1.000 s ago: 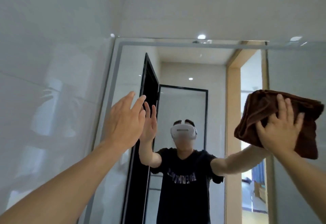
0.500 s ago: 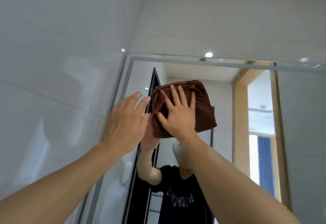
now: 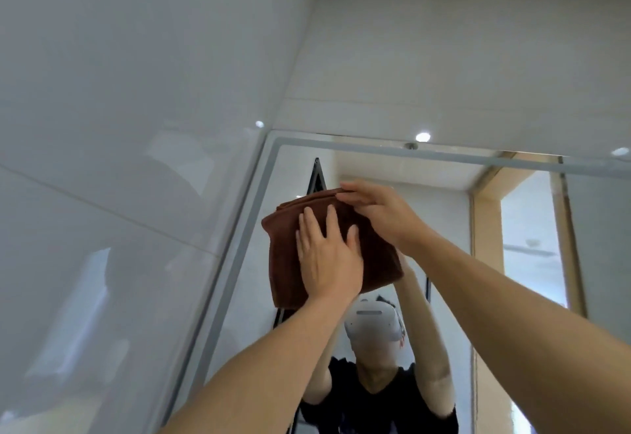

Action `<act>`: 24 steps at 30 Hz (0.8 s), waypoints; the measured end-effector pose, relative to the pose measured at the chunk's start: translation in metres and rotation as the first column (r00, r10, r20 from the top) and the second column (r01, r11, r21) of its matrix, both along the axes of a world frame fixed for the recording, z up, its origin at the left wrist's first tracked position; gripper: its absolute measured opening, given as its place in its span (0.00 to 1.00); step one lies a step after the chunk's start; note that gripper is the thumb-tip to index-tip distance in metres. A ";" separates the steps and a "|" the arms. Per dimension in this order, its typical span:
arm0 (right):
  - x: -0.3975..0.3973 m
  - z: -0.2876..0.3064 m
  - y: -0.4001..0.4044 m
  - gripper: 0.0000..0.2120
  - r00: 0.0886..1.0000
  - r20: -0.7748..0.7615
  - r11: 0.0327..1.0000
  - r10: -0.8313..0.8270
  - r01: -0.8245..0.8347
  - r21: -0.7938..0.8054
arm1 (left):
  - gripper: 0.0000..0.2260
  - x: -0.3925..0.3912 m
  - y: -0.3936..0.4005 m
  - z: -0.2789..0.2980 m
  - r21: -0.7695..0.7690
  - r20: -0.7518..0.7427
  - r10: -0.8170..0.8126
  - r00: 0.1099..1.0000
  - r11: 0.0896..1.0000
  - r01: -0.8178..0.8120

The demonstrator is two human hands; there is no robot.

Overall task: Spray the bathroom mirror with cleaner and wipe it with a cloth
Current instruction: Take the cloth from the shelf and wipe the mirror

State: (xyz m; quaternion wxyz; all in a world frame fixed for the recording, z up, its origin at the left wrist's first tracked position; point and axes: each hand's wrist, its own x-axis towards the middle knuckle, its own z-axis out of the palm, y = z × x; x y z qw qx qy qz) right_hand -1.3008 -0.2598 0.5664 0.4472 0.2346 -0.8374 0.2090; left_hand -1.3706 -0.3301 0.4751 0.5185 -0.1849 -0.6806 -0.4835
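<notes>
A folded brown cloth (image 3: 286, 263) is pressed flat against the upper left part of the framed mirror (image 3: 444, 215). My left hand (image 3: 327, 256) lies palm-down on the middle of the cloth with fingers spread. My right hand (image 3: 379, 208) rests on the cloth's top right edge, fingers pointing left along it. Both arms reach up from the bottom of the view. No spray bottle is in view.
Glossy white wall tiles (image 3: 119, 160) fill the left side, meeting the mirror's grey frame (image 3: 246, 228) at the corner. The mirror reflects a person wearing a white headset (image 3: 374, 324), a black door frame and a wooden doorway (image 3: 485, 263).
My right hand carried the cloth from the right of the mirror to its upper left. My left hand moved off the glass onto the cloth. The view tilted upward.
</notes>
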 end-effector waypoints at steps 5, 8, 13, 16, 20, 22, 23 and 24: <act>0.039 0.001 0.018 0.20 0.968 -0.226 0.993 -0.114 0.111 -0.024 | 0.35 -0.018 0.016 0.027 -0.020 -0.001 0.292 0.956 0.956 -0.292; 0.072 0.006 0.056 0.17 0.902 -0.358 0.964 -0.241 0.266 0.021 | 0.34 -0.015 0.022 0.059 -0.063 0.000 0.335 0.942 0.940 -0.334; 0.116 0.018 0.123 0.16 0.762 -0.507 0.899 -0.403 0.432 -0.066 | 0.34 0.016 0.073 0.117 -0.128 -0.076 0.307 0.949 0.940 -0.315; 0.140 0.020 0.153 0.16 0.706 -0.549 0.881 -0.447 0.454 -0.133 | 0.34 0.053 0.131 0.138 -0.220 -0.195 0.257 0.947 0.929 -0.298; 0.163 0.015 0.187 0.13 0.635 -0.626 0.885 -0.453 0.404 -0.230 | 0.35 0.106 0.207 0.136 -0.480 -0.425 0.028 0.905 0.840 -0.252; 0.171 0.006 0.201 0.11 0.592 -0.659 0.880 -0.463 0.395 -0.263 | 0.35 0.122 0.228 0.133 -0.567 -0.500 -0.081 0.862 0.783 -0.255; 0.172 0.001 0.207 0.10 0.574 -0.668 0.875 -0.473 0.395 -0.280 | 0.32 0.125 0.233 0.132 -0.585 -0.499 -0.118 0.858 0.777 -0.234; 0.172 -0.003 0.212 0.10 0.563 -0.671 0.871 -0.482 0.393 -0.295 | 0.28 0.123 0.235 0.132 -0.590 -0.498 -0.128 0.858 0.775 -0.227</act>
